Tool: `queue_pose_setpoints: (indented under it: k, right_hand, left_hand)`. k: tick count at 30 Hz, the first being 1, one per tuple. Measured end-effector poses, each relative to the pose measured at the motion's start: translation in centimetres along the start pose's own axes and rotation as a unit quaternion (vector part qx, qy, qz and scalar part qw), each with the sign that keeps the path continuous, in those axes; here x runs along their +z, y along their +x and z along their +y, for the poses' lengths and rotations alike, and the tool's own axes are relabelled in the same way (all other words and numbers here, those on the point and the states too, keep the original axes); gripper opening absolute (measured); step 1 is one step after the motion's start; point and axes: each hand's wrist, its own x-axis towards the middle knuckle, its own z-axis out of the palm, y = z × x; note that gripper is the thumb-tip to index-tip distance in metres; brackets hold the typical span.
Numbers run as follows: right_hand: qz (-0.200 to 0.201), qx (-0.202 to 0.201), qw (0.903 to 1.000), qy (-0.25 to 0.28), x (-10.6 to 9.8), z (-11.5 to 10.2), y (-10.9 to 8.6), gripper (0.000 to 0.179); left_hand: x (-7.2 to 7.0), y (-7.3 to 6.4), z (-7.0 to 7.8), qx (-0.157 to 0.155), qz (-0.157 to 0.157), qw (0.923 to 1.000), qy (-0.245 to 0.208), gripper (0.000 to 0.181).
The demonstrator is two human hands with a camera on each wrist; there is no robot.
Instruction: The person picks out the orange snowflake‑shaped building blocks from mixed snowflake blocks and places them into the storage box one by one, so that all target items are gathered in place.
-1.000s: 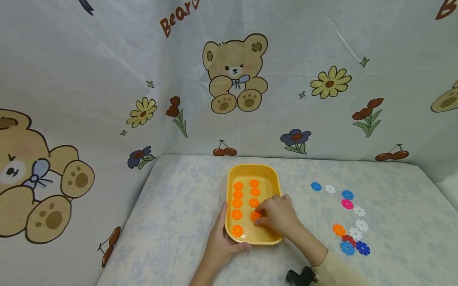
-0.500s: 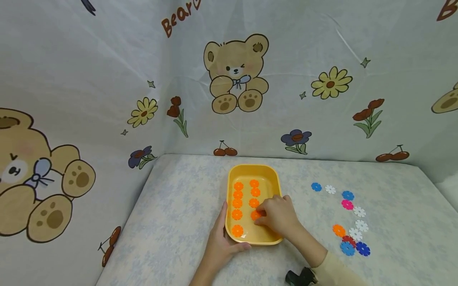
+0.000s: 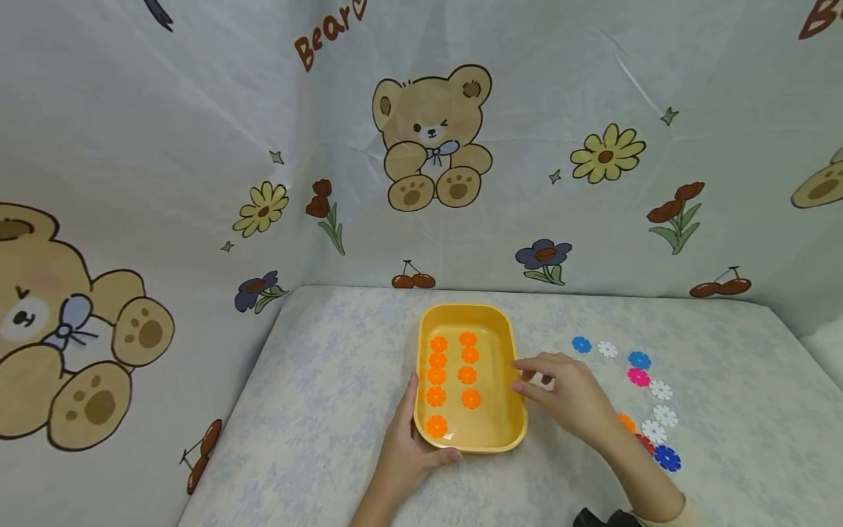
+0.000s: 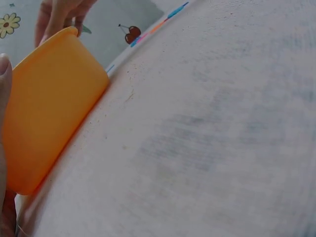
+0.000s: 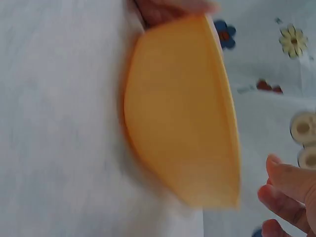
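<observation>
A yellow rectangular tray (image 3: 497,417) rests on the table with two columns of orange flower-shaped discs (image 3: 436,396) inside. My left hand (image 3: 411,439) grips its near left corner, fingers along the left side and thumb at the front edge. Just past the tray's right rim is my right hand (image 3: 569,395), its thumb and fingers apart with nothing between them. From the right wrist view, the right fingertips (image 5: 279,168) stand clear of the tray wall (image 5: 182,108). The left wrist view shows the tray's outer side (image 4: 54,108) and only part of the left hand.
Several loose flower discs lie on the table to the right: blue (image 3: 639,359), pink (image 3: 638,377), white (image 3: 665,416) and dark blue (image 3: 668,458) among them. The right forearm partly covers this group. A bear-printed cloth (image 3: 461,249) hangs behind the table.
My right hand has left the near orange disc of the right column and moved right, out over the tray's rim. That disc stays in the tray. The left hand keeps its grip.
</observation>
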Motion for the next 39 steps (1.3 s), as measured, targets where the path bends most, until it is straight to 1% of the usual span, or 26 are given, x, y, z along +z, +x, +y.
queue_pose_setpoints:
  k: [2,4,6,8,12,16,19,24,26,31,34,36,39]
  right_hand:
    - [-0.003,0.027,0.9995,-0.017,-1.3,1.6,-0.7,0.034]
    - [-0.019,0.055,0.9977,-0.036,-2.5,3.4,-1.6,0.038]
    - [-0.042,0.075,0.9949,-0.053,-3.4,5.5,-2.5,0.041]
    - [-0.077,0.099,0.9896,-0.071,-4.1,7.4,-3.4,0.046]
    - [-0.131,0.128,0.9778,-0.101,-4.7,10.8,-4.7,0.055]
    - [-0.164,0.147,0.9690,-0.111,-4.5,12.7,-5.3,0.058]
    - [-0.171,0.157,0.9659,-0.114,-4.1,13.2,-5.4,0.056]
    - [-0.144,0.148,0.9717,-0.114,-3.5,13.3,-5.6,0.048]
    - [-0.136,0.145,0.9742,-0.106,-3.3,13.2,-5.5,0.045]
    - [-0.133,0.162,0.9757,-0.063,-2.9,12.9,-5.5,0.037]
    - [-0.124,0.157,0.9787,-0.048,-2.7,12.8,-5.8,0.035]
    - [-0.119,0.155,0.9797,-0.044,-2.6,12.6,-5.9,0.036]
    - [-0.119,0.167,0.9777,-0.045,-2.7,12.3,-5.9,0.046]
  left_hand:
    - [-0.1,0.0,0.1,-0.007,0.001,1.0000,-0.005,0.126]
    - [-0.1,0.0,0.2,-0.012,0.003,0.9999,-0.008,0.127]
    - [-0.2,-0.1,0.2,-0.013,0.004,0.9998,-0.011,0.127]
    - [-0.2,-0.1,0.2,-0.013,0.005,0.9998,-0.015,0.128]
    - [-0.3,-0.1,0.2,-0.010,0.005,0.9999,-0.012,0.127]
    - [-0.3,-0.1,0.2,-0.008,0.006,1.0000,0.000,0.127]
    - [-0.3,-0.1,0.2,-0.008,0.007,0.9999,0.007,0.127]
    - [-0.3,-0.1,0.2,-0.008,0.008,0.9999,0.000,0.127]
    - [-0.2,-0.1,0.2,-0.005,0.008,1.0000,-0.004,0.127]
    - [-0.2,-0.1,0.2,-0.005,0.004,0.9999,-0.011,0.127]
    - [-0.2,0.0,0.2,-0.010,0.003,0.9999,-0.009,0.127]
    - [-0.2,0.0,0.2,-0.009,0.002,0.9999,-0.008,0.127]
    - [-0.2,0.0,0.2,-0.009,0.001,0.9999,-0.012,0.126]
